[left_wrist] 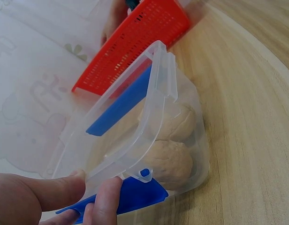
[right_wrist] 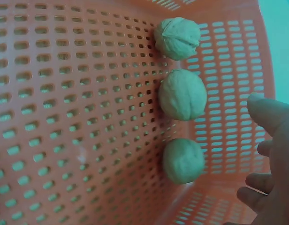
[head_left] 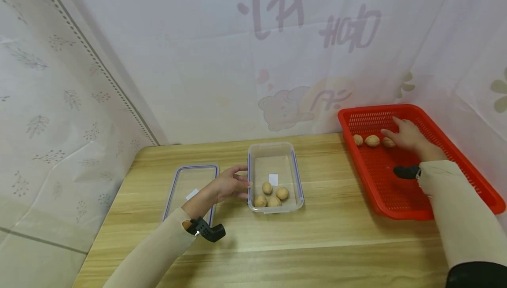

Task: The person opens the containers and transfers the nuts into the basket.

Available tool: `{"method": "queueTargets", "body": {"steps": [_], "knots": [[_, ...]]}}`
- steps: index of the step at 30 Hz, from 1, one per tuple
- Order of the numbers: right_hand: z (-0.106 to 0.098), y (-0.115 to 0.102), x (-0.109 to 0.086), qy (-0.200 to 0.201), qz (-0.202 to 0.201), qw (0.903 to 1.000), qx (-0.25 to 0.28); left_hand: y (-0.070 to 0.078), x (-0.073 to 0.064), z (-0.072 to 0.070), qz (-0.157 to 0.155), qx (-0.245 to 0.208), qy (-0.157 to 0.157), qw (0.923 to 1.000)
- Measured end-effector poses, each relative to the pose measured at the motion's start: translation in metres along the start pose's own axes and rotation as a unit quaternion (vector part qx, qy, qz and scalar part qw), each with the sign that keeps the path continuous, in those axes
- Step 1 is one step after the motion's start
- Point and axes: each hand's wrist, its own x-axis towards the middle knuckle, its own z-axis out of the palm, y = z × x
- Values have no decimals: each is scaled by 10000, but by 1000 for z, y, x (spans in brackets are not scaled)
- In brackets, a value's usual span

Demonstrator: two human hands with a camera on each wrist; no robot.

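A clear plastic food box point(head_left: 259, 151) with blue side latches stands in the middle of the table, several walnuts point(head_left: 282, 193) gathered at its near end. My left hand point(head_left: 231, 184) rests against the box's left side. Up close in the left wrist view, the thumb touches the rim and the fingertips point(left_wrist: 108, 199) lie on a blue latch point(left_wrist: 142, 194). Over the far part of a red slotted basket point(head_left: 366, 186) is my right hand point(head_left: 409, 138), its fingers spread and holding nothing. Three walnuts point(right_wrist: 183, 95) sit in a row along the basket's far wall, apart from that hand.
A clear lid with a blue seal point(head_left: 186, 169) lies left of the box, partly behind my left forearm. Wooden tabletop point(head_left: 317, 244) extends in front. Printed white cloth point(head_left: 198, 81) hangs behind the table and at both sides.
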Motion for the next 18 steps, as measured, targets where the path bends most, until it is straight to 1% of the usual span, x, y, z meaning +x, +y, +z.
{"method": "queueTargets", "body": {"steps": [3,9,14,18], "knots": [[-3,-5,-1,-2,-9,9999,-162,0,1,0,-25,-6,1,10000],[-10,-20,-4,-196,51,9990,-395,1,1,-1,-58,-19,-14,10000],[-12,-36,-7,-217,-133,9986,-469,1,1,-1,-43,-3,-12,10000],[-13,-52,-10,-191,-297,9980,-527,1,1,-1,-35,-3,3,10000]]}}
